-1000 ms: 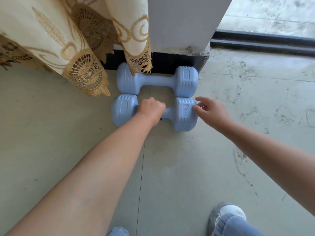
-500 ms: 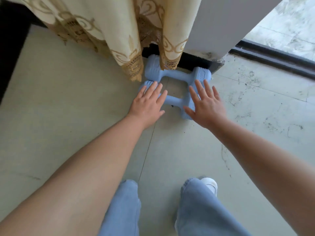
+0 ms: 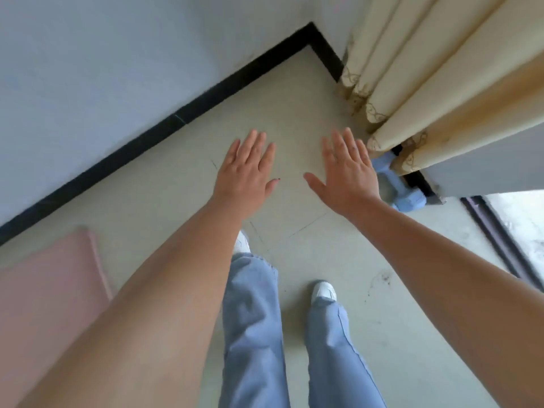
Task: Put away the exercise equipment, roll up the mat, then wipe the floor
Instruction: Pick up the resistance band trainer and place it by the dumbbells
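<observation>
Both my hands hover flat over the floor with straight fingers and hold nothing. My left hand is at centre, my right hand just to its right. The light blue dumbbells lie on the floor against the black skirting by the curtain, partly hidden behind my right hand and the curtain hem. A pink mat lies flat on the floor at the lower left, under my left forearm.
A cream curtain with gold lace hem hangs at the upper right. A grey wall with black skirting runs along the left to a corner. A dark door track lies at the right. My legs and white shoes stand below.
My hands have lifted off the dumbbells and opened flat. The view has swung left, so the dumbbells now sit at the right and the pink mat has come into view.
</observation>
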